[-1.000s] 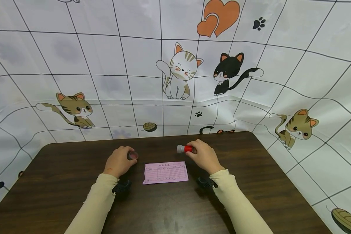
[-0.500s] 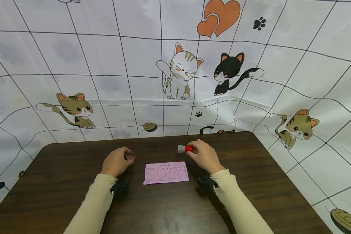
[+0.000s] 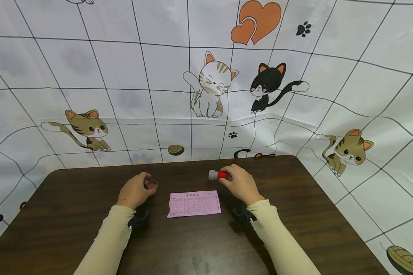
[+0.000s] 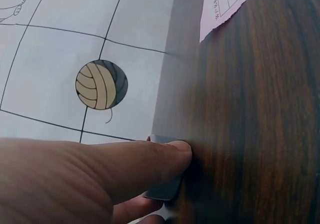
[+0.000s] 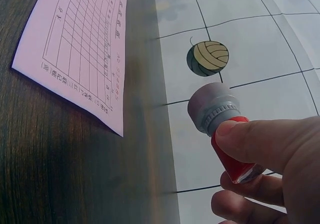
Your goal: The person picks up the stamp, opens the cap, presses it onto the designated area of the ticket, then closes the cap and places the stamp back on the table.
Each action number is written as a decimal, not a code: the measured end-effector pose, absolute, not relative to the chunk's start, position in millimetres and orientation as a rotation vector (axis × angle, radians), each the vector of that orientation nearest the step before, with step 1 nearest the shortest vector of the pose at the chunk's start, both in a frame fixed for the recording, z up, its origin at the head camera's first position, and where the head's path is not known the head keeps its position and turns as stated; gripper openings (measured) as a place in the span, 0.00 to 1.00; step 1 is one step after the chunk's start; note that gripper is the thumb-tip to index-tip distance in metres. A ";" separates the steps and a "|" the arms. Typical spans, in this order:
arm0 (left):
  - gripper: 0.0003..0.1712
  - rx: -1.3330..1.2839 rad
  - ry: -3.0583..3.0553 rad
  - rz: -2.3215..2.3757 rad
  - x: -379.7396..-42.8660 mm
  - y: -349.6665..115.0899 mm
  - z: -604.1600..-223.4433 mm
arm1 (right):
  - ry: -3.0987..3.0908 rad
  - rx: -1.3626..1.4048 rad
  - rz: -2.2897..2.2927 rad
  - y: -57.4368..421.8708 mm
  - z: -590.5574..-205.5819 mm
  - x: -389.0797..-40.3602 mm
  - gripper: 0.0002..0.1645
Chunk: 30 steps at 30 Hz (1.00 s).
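Observation:
At the left of the table, my left hand (image 3: 135, 191) pinches a small round grey case (image 3: 152, 185) with a dull red face. In the left wrist view the thumb lies over this grey case (image 4: 167, 190), at or just above the table. My right hand (image 3: 241, 184) grips a stamp with a red body (image 3: 221, 175) and a wider grey end (image 3: 212, 175) that points left. The right wrist view shows the thumb on the red body, with the stamp's grey end (image 5: 212, 107) uncovered. Between the hands lies a pink printed form (image 3: 194, 204).
The dark wooden table (image 3: 192, 252) ends at the back against a white sheet (image 3: 158, 99) printed with grid lines and cats. Each wrist carries a dark strapped device, such as the one on the left wrist (image 3: 139, 219).
My left hand has shifted a little to the left with the round case, away from the pink form. The right hand and the stamp stay where they were.

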<state>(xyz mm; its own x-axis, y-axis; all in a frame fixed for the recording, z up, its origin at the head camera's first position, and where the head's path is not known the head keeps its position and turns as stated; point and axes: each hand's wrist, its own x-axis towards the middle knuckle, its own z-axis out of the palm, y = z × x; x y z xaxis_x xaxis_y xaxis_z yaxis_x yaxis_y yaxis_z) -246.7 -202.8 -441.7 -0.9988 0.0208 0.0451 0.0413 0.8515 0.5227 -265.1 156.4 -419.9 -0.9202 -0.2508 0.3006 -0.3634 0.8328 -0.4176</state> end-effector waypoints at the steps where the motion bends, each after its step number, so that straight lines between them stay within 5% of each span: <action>1: 0.34 -0.056 -2.988 -0.842 -247.1 -203.2 -441.1 | -2.783 0.473 0.699 156.5 -419.5 -265.4 0.17; 11: 0.34 -0.145 -2.911 -0.753 -241.8 -192.0 -429.0 | -2.782 0.475 0.711 157.9 -417.4 -266.5 0.17; 20: 0.25 -0.569 -2.900 -0.605 -230.1 -141.7 -421.2 | -2.777 0.463 0.712 159.8 -417.5 -265.5 0.17; 30: 0.26 -0.715 -3.027 -0.548 -221.6 -125.4 -430.1 | -2.780 0.456 0.716 160.2 -418.3 -266.5 0.18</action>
